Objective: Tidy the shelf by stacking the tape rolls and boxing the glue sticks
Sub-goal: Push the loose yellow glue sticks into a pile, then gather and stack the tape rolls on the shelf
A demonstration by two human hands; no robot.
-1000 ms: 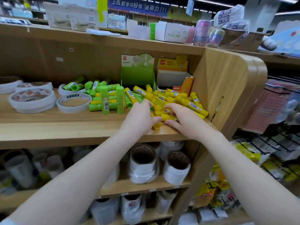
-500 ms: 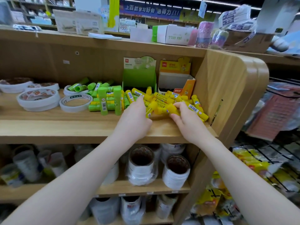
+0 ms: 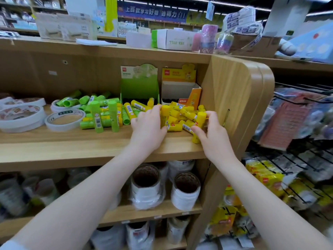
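While both of my hands are buried in the yellow glue sticks (image 3: 180, 114) at the right end of the shelf (image 3: 72, 143), the head view shows my left hand (image 3: 147, 127) curled around one upright stick (image 3: 164, 114) and my right hand (image 3: 210, 134) pinching another (image 3: 199, 126) near the side panel (image 3: 234, 98). Behind the heap, the yellow box (image 3: 180, 87) stands open and looks unfilled; the green box (image 3: 139, 87) sits beside it. Green glue sticks (image 3: 100, 114) lie scattered to the left, next to the flat tape rolls (image 3: 64, 120), not yet stacked. My worry is the shelf's front edge: the right-hand stick sits close to it, and a loose pinch or a nudge to the pile could roll sticks off.
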